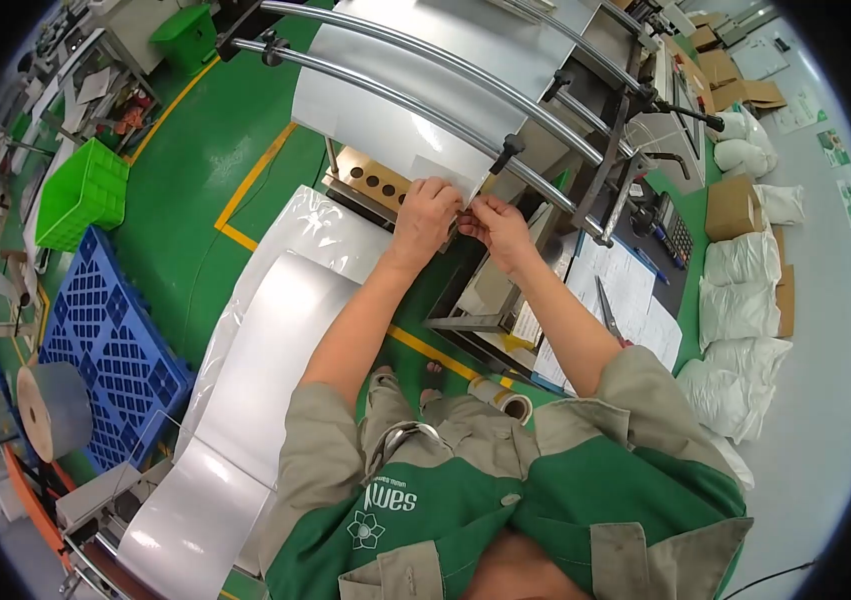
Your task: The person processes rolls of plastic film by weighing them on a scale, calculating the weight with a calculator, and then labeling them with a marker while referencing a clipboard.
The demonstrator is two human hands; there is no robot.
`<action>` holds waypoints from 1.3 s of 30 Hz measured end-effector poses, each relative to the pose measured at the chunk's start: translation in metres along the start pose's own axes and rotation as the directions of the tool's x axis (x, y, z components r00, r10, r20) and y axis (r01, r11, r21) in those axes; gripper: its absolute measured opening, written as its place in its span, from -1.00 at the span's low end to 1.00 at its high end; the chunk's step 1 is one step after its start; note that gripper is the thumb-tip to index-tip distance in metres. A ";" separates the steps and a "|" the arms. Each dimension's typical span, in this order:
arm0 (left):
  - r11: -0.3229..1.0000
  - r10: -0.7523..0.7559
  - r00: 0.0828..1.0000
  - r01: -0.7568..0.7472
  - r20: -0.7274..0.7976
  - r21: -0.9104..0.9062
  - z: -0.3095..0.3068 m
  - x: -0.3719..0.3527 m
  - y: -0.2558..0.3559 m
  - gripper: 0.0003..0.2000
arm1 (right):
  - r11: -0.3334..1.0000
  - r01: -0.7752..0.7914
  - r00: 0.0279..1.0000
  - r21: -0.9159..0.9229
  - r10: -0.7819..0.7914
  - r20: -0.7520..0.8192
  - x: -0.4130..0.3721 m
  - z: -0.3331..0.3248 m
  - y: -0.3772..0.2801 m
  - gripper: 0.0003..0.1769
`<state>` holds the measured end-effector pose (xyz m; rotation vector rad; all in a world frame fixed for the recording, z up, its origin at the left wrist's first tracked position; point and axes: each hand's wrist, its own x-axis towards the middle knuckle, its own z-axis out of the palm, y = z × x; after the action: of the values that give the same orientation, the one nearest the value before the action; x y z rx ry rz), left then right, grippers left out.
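Both of my hands meet at the near edge of a silvery film sheet (385,112) that runs under the metal rods of a machine. My left hand (423,218) has its fingers closed on a small clear film piece (437,172), which lies in front of the silvery sheet. Close beside it, my right hand (500,232) pinches the lower right corner of that same piece. The fingertips partly hide where they grip. Below the hands stands a metal bracket (370,182) with a row of round holes.
Curved steel rods (385,95) with black clamps cross above the sheet. Scissors (606,308), papers (595,270) and a calculator (677,235) lie on the right. A wide silvery film web (280,330) runs down the left, near a blue pallet (115,350) and green crate (85,195).
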<state>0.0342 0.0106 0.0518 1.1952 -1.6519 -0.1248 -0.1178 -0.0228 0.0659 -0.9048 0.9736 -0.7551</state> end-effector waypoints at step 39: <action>0.981 0.101 0.994 -0.093 -0.035 0.171 -0.008 0.005 -0.006 -0.85 | 0.986 0.151 0.985 -0.075 -0.156 -0.075 0.000 0.013 0.012 -0.88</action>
<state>0.0446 0.0074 0.0557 1.2320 -1.7054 0.1046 -0.1047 -0.0137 0.0588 -1.0247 1.0140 -0.8990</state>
